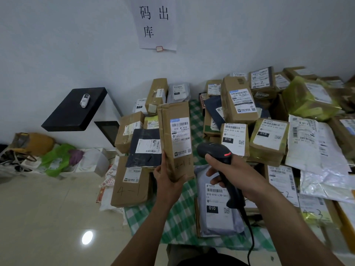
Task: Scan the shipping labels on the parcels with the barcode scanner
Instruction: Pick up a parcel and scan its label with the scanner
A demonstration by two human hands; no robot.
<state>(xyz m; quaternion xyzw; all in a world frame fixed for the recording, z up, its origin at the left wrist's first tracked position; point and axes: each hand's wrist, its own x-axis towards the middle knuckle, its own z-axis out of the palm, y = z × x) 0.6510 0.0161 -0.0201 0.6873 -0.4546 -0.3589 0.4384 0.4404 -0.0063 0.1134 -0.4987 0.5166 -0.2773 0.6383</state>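
Observation:
My left hand [166, 174] grips the lower end of a tall brown cardboard parcel [173, 114] and holds it upright above the table. Its white shipping label [181, 136] faces me, and "4-1" is written below it. My right hand [233, 174] grips the handle of a black barcode scanner [215, 151]. The scanner's head sits just right of the label, with a red light on its top. Its black cable [250, 233] hangs down toward me.
Many labelled boxes and mailer bags cover a table with a green checked cloth [178, 217]. A grey mailer [216, 206] lies under the scanner. A box marked "4-1" [130, 186] sits at the left edge. A black shelf [75, 109] and floor bags [55, 160] stand further left.

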